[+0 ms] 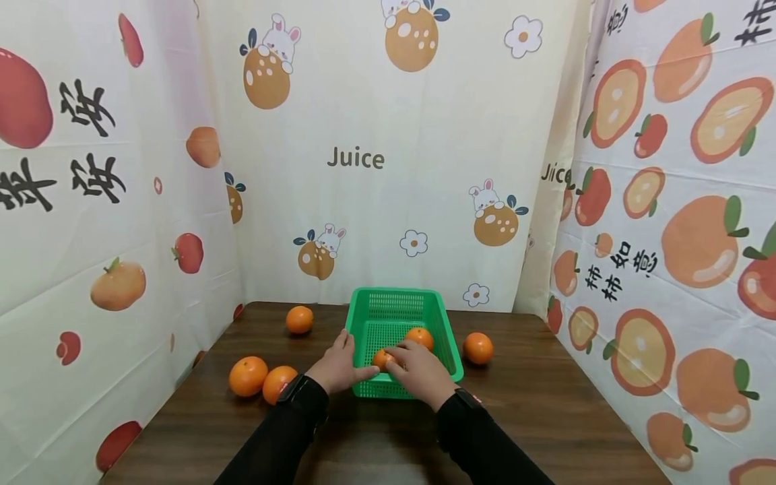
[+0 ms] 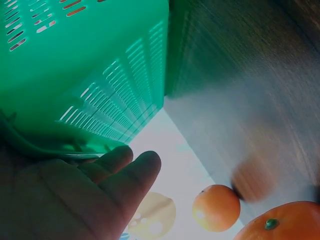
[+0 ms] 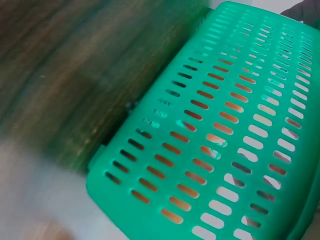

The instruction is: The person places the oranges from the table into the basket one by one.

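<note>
A green slotted plastic basket (image 1: pixel 397 293) stands on the table with two oranges inside. My left hand (image 1: pixel 339 364) is at the basket's near left corner, its thumb over the rim and its fingers straight along the outer side. In the left wrist view these fingers (image 2: pixel 132 172) lie extended beside the slotted wall. My right hand (image 1: pixel 421 370) reaches over the near rim and holds the nearer orange (image 1: pixel 382 359) between thumb and fingers. Behind it, the other orange (image 1: pixel 419 337) rests by the right wall. The right wrist view shows the basket wall (image 3: pixel 210 125), not the right hand's fingers.
Left of the basket, two oranges (image 1: pixel 248 376) lie close together, the second orange (image 1: pixel 279 384) beside my left wrist. Farther back sits another orange (image 1: pixel 300 319). One orange (image 1: pixel 478 348) lies right of the basket. Printed cloths surround the brown wooden table (image 1: pixel 533 404) on three sides.
</note>
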A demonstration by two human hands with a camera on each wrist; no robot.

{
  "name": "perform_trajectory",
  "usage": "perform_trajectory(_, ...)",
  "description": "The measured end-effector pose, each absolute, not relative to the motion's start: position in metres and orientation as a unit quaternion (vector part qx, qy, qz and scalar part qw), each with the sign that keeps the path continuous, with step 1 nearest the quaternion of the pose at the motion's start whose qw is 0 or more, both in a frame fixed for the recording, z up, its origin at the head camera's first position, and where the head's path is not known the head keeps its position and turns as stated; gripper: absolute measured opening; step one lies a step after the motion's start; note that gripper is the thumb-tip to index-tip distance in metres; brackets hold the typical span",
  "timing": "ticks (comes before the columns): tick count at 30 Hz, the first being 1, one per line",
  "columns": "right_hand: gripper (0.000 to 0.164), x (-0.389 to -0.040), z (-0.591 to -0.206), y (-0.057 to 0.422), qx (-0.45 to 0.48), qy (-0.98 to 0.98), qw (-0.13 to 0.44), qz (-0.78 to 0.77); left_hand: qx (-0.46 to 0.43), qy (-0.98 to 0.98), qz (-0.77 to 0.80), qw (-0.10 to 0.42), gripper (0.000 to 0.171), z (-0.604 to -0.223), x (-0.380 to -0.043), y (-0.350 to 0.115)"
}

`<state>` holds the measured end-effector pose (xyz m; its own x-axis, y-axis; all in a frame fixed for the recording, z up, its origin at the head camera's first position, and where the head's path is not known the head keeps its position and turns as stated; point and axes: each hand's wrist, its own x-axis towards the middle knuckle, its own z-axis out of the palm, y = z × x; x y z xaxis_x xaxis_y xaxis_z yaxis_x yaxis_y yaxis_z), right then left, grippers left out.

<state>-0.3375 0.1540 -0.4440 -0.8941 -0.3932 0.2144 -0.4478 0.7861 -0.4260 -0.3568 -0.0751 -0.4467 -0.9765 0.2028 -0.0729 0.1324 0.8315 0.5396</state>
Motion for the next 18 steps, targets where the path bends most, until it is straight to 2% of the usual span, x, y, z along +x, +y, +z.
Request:
perform_trajectory(8, 0.039, -0.327, -0.451, 0.172, 0.247, -0.932, 0.141, 0.224, 0.097, 0.951, 0.285, 0.063, 0.11, -0.442, -0.354, -0.075)
perform_trajectory(18, 0.042, -0.315, -0.452, 0.193, 0.176, -0.937, 0.152, 0.261, 0.102, 0.948, 0.294, 0.066, 0.107, -0.438, -0.348, -0.076)
